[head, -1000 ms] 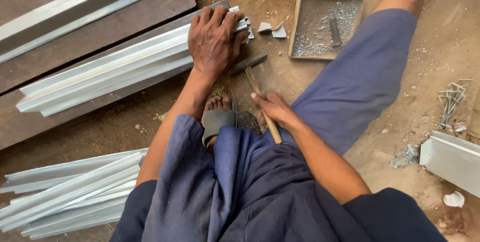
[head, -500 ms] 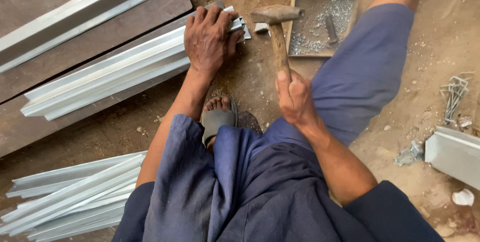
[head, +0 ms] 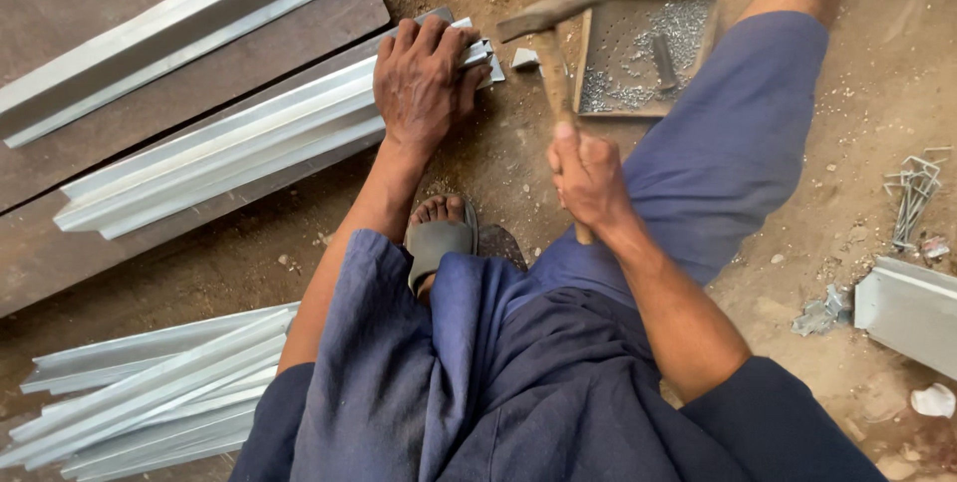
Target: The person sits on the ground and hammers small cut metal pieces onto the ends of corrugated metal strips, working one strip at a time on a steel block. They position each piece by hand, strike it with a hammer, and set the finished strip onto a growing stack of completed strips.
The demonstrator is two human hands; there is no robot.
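Hammer (head: 550,18) is clamped in right hand (head: 588,178), head raised just beyond left hand (head: 424,83) pressing flat on metal profile's (head: 229,158) end — strike not yet landed.

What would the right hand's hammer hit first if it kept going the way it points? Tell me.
Probably the small metal piece by the end of the metal strips. The hammer in the right hand hangs above it; the depth is unclear.
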